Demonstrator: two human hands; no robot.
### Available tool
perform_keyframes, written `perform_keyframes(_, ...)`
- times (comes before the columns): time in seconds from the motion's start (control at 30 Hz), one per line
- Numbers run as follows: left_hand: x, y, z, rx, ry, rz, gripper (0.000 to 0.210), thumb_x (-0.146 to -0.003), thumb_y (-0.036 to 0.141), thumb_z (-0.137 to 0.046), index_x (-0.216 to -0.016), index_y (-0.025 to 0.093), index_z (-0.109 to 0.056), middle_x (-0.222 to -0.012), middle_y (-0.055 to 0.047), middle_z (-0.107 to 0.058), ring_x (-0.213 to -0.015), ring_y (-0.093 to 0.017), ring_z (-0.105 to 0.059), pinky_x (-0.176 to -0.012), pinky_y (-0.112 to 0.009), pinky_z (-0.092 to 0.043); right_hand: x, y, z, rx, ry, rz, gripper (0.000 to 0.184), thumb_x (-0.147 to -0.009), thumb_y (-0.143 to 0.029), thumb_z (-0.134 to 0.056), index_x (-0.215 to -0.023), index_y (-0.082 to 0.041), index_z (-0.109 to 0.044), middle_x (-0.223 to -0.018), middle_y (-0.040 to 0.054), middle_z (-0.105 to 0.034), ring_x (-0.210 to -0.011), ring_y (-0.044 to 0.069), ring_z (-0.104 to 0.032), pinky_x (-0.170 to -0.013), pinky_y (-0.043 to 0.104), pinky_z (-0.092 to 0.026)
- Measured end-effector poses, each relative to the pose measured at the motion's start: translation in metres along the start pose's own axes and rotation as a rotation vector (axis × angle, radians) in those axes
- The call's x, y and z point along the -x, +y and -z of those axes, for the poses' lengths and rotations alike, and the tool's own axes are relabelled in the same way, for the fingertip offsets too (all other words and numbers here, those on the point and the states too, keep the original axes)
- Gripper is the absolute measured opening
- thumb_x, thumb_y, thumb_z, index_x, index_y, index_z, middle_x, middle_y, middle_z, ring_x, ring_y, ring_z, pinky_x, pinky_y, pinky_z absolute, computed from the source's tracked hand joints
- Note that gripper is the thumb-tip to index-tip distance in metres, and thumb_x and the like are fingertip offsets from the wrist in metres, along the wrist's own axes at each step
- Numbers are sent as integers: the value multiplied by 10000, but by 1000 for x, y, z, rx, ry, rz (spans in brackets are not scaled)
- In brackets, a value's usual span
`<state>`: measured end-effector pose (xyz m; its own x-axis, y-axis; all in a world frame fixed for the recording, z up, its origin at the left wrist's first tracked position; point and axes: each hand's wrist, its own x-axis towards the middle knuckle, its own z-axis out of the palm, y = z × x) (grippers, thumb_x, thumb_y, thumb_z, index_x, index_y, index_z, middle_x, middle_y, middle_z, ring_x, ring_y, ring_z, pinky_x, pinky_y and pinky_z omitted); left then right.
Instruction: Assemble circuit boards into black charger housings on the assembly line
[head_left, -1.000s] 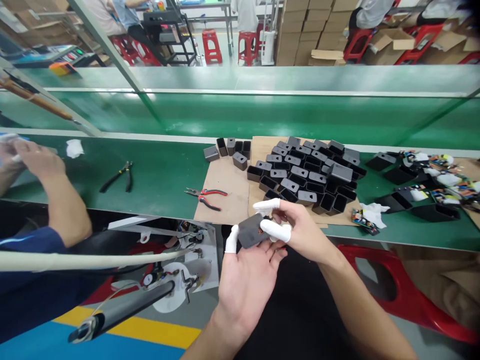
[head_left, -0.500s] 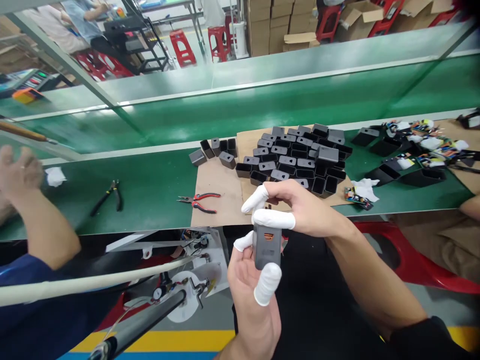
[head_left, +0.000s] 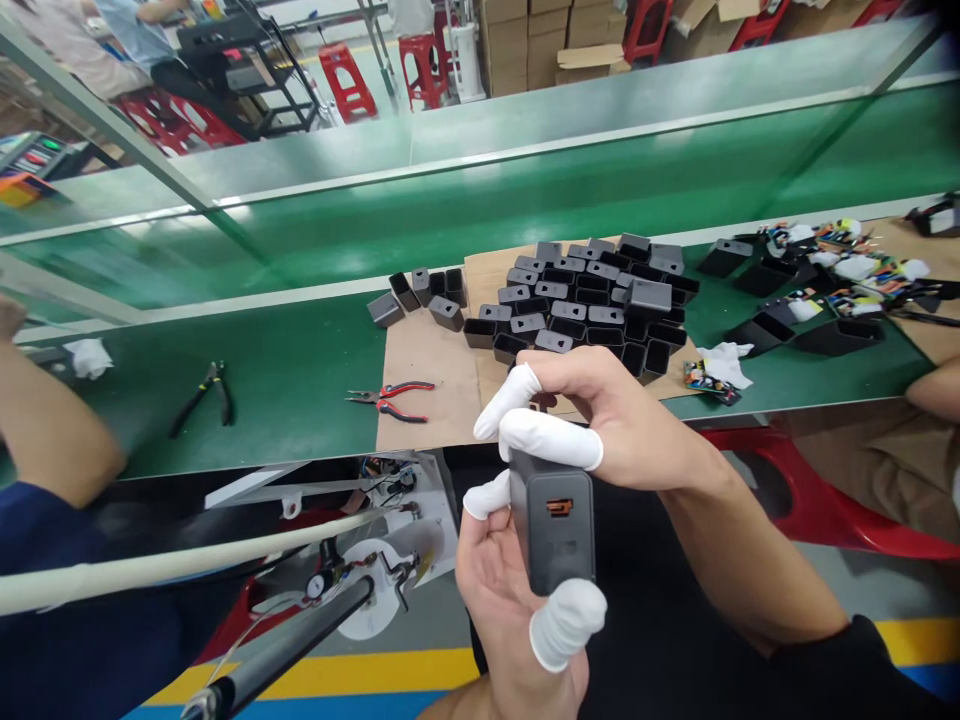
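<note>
Yellow and blue floor stripes (head_left: pixel 360 672) cross the bottom of the frame. At lower centre, the left grip (head_left: pixel 502 600) pinches a black housing (head_left: pixel 562 545) while the right grip (head_left: pixel 626 425) closes on its upper end. Beyond, the green bench (head_left: pixel 300 400) carries cardboard (head_left: pixel 457 370), red-handled pliers (head_left: pixel 385 396) and clustered black cases (head_left: pixel 568 310). Red stools (head_left: pixel 349 85) and stacked cartons (head_left: pixel 547 50) stand along the top.

The tightly packed black housings (head_left: pixel 574 310) block a low path straight ahead of your right hand (head_left: pixel 619 425). To their left you can cross the bare cardboard (head_left: pixel 457 375), minding the red-handled pliers (head_left: pixel 384 397). Green worktop (head_left: pixel 292 400) lies open between those and the side cutters (head_left: pixel 212 378). Rightward, a circuit board (head_left: pixel 709 382) and white tissue (head_left: pixel 727 362) obstruct the near edge.
</note>
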<state>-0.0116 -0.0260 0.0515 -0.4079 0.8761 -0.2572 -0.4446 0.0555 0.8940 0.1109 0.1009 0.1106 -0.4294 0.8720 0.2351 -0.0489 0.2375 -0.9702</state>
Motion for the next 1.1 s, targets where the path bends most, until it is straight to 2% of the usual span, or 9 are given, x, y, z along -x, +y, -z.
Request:
perform_keyframes(0.17, -6, 3, -3, -31, -61, 18, 750, -613, 704, -960, -1168, 263, -714, -1083, -66, -742, -1026, -296, -726, -966, -448, -594, -2, 5, -1, -56, 3, -66, 321, -1000, -470, -747, -852, -190, -797, -806, 1, -728, -719, 131, -671, -640, 245, -515)
perform_keyframes(0.37, -16, 8, -10, 28, -102, 58, 623, -635, 589, -996, -1087, 250, -735, -951, -27, -754, -865, -234, -738, -821, -375, -629, -4, 16, -2, -28, 13, -175, 433, -993, -585, -711, -806, -201, -783, -758, 5, -701, -655, 136, -633, -567, 253, -496)
perform_keyframes(0.67, -17, 8, -8, 61, -122, 90, 536, -747, 597, -928, -1102, 258, -714, -1032, -22, -709, -887, -205, -706, -850, -372, -627, -3, 28, -2, -39, -11, -227, 505, -968, -673, -691, -789, -210, -783, -732, 26, -735, -663, 181, -680, -556, 290, -543)
perform_keyframes(0.93, -17, 8, -10, 80, -160, 134, 450, -819, 593, -869, -1085, 278, -687, -1008, -12, -699, -865, -189, -678, -846, -351, -608, -3, 35, -3, -58, -49, -278, 543, -1000, -690, -626, -798, -207, -768, -726, 21, -721, -619, 166, -655, -526, 277, -486)
perform_keyframes(1.03, -23, 6, -2, -20, -173, 45, 496, -774, 496, -933, -1140, 274, -682, -1060, -23, -685, -919, -197, -683, -880, -351, -614, 5, 36, -2, -18, 31, -225, 442, -1034, -611, -629, -919, -219, -795, -846, 33, -745, -738, 183, -686, -626, 294, -528)
perform_keyframes(1.1, -33, 5, 9, -155, -221, -116, 617, -660, 319, -1017, -1181, 278, -688, -1114, -35, -681, -990, -225, -693, -903, -370, -626, 19, 36, -4, 86, 168, -137, 326, -1045, -519, -651, -1019, -231, -803, -961, 51, -743, -843, 198, -679, -708, 318, -540)
